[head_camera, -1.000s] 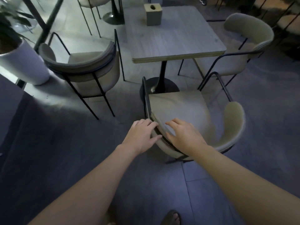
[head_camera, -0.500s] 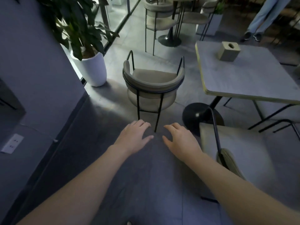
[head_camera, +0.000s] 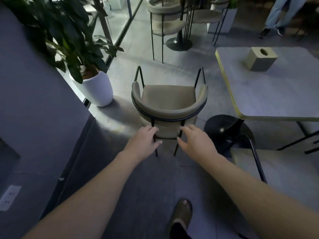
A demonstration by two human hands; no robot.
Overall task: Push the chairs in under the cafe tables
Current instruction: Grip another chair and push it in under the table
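A beige chair (head_camera: 168, 99) with a curved padded back and black metal frame stands in front of me, left of the grey cafe table (head_camera: 269, 94), its back toward me. My left hand (head_camera: 144, 140) and my right hand (head_camera: 194, 140) reach out just below and in front of the backrest, fingers spread, holding nothing. Whether they touch the chair I cannot tell. A second beige chair (head_camera: 269, 168) sits at my lower right beside the table's black pedestal base (head_camera: 222, 126).
A potted plant in a white pot (head_camera: 94, 88) stands at the left by a grey wall (head_camera: 34, 107). A tissue box (head_camera: 259, 59) rests on the table. Farther back are another table with chairs (head_camera: 165, 19) and a person's legs (head_camera: 278, 16). My sandalled foot (head_camera: 181, 214) is below.
I let go of the chair on the right, turned left and stepped closer to the chair by the plant. Both hands have come up to its backrest.
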